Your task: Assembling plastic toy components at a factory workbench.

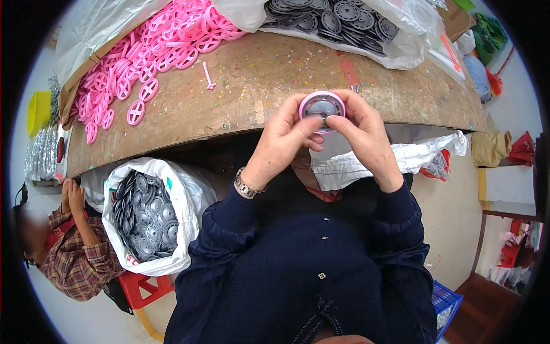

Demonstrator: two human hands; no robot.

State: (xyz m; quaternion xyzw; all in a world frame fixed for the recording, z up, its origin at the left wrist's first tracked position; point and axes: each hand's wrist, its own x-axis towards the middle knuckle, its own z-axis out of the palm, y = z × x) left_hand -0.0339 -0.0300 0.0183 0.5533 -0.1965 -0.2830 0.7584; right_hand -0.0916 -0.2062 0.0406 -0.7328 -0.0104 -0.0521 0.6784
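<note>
Just beyond the table's near edge, both hands grip a small round toy wheel point(322, 104), a grey disc set in a pink rim. My left hand point(282, 137) curls round its left side, thumb on the face. Opposite it, my right hand point(366, 133) holds the other side, its thumb pressing near the lower middle of the disc. The fingers behind the wheel are partly hidden. Loose pink spoked rings point(148, 89) lie heaped at the table's far left. Grey discs point(331, 22) fill an opened white bag at the far side.
The brown worktable point(240, 100) curves across in front of me, with a pink stick piece point(207, 75) on it. A white sack point(182, 218) of grey discs point(150, 215) stands at my left, above a red stool point(146, 289). Another person point(80, 252) sits farther left. A blue crate point(447, 304) is low right.
</note>
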